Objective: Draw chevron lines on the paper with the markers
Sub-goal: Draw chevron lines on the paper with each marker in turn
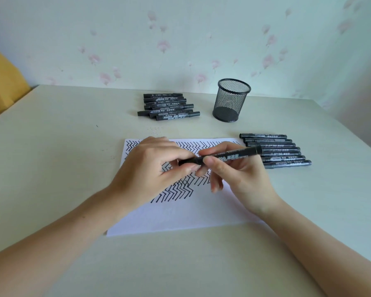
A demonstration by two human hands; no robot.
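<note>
A white rectangular sheet of paper (180, 213) is laid flat on the pale cream counter (51, 146), at the centre of the frame. Its upper part is covered with rows of black chevron lines (171, 192); the lower part is blank.

Above the paper, a black marker with a grey printed label (229, 156) is held nearly level by both hands. The left hand (152, 168) is closed on the marker's left end, pinched between thumb and fingertips. The right hand (238, 179) is wrapped around the barrel near its middle, with the thumb laid across the front. The right end of the marker points toward the right of the frame. Whether the cap is on cannot be told.

A row of black markers (276, 150) is lined up side by side on the counter just right of the paper's upper right corner. A second pile of black markers (167, 107) is gathered above the paper, at the upper centre. A black wire-mesh pen cup (231, 99) is set upright to the right of that pile, near the floral-papered wall (180, 39).
</note>
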